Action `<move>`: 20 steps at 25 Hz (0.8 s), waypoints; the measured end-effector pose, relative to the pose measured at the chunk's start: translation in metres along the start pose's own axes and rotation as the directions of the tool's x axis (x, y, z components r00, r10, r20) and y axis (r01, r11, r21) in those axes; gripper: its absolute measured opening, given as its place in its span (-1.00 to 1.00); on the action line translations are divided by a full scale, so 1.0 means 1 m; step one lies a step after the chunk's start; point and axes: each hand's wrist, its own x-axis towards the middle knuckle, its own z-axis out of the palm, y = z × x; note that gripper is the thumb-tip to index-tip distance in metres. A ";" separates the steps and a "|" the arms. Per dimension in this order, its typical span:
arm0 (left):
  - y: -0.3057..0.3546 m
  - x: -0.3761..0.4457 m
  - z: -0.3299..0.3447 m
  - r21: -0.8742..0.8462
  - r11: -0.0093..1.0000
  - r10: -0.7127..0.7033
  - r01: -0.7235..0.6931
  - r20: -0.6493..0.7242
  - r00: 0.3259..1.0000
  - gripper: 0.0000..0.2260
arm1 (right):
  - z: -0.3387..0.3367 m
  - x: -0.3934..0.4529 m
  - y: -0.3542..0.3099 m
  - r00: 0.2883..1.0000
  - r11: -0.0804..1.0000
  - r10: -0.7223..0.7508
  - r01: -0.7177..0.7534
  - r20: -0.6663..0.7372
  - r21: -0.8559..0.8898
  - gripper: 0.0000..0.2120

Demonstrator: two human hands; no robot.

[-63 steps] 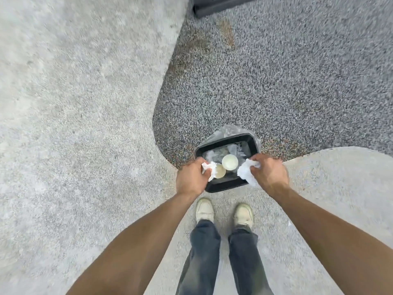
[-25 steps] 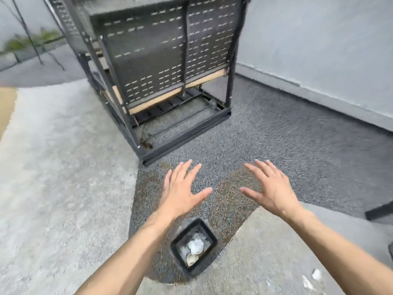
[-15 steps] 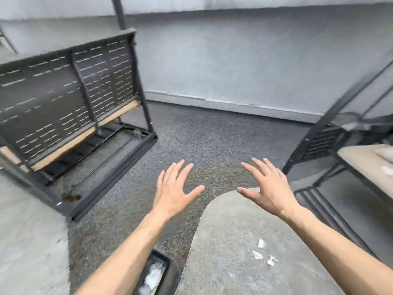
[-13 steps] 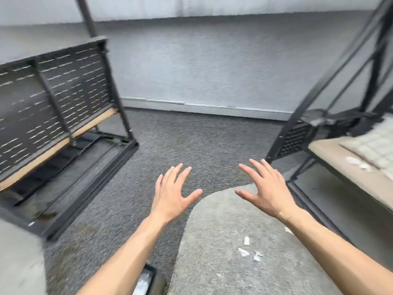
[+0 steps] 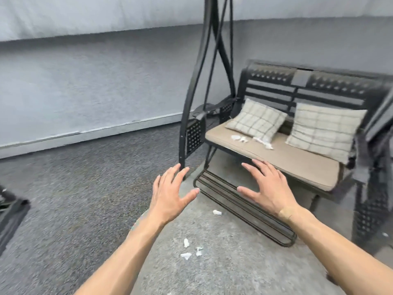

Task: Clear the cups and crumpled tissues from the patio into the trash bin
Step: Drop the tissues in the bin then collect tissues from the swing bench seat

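Observation:
My left hand [image 5: 171,194] and my right hand [image 5: 267,188] are held out in front of me, palms down, fingers spread, both empty. Small white crumpled tissues lie on the light concrete below them: one piece [image 5: 217,212] near the swing's footrest and a cluster [image 5: 187,250] closer to me. On the swing's tan seat cushion [image 5: 282,158] lie a white cup on its side [image 5: 235,137] and more crumpled tissue [image 5: 262,142], beyond my right hand. The trash bin is out of view.
A black metal garden swing [image 5: 302,86] with two checked pillows [image 5: 256,120] stands at the right, its support frame [image 5: 191,103] and footrest bars [image 5: 244,204] ahead of my hands. A grey wall [image 5: 95,71] runs behind. Another dark metal frame [image 5: 10,213] pokes in at the left edge.
Both hands let go of the tissues over the bin and opened. My view lifted and swung right, away from the bin and the left frame, bringing the swing seat into view.

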 end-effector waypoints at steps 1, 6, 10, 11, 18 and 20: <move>0.010 0.009 0.007 -0.011 1.000 0.023 -0.023 0.008 1.000 -0.37 | -0.003 -0.005 0.013 0.999 0.999 0.033 -0.033 0.000 -0.005 -0.29; 0.038 0.056 0.040 -0.055 0.991 0.129 -0.126 0.053 0.990 -0.36 | -0.007 -0.017 0.061 0.984 0.984 0.175 -0.176 -0.009 -0.018 -0.29; 0.035 0.100 0.069 -0.084 0.983 0.167 -0.162 0.067 0.984 -0.33 | 0.000 0.004 0.082 0.972 0.972 0.235 -0.235 -0.006 -0.022 -0.29; 0.032 0.112 0.076 -0.093 0.981 0.175 -0.168 0.069 0.982 -0.33 | 0.002 0.014 0.084 0.969 0.969 0.246 -0.246 -0.009 -0.022 -0.29; -0.006 0.223 0.108 -0.135 0.970 0.214 -0.200 0.100 0.972 -0.35 | 0.034 0.117 0.082 0.951 0.952 0.307 -0.307 -0.033 -0.002 -0.32; -0.018 0.252 0.113 -0.157 0.965 0.231 -0.211 0.120 0.965 -0.34 | 0.042 0.143 0.078 0.942 0.943 0.333 -0.334 -0.034 -0.004 -0.32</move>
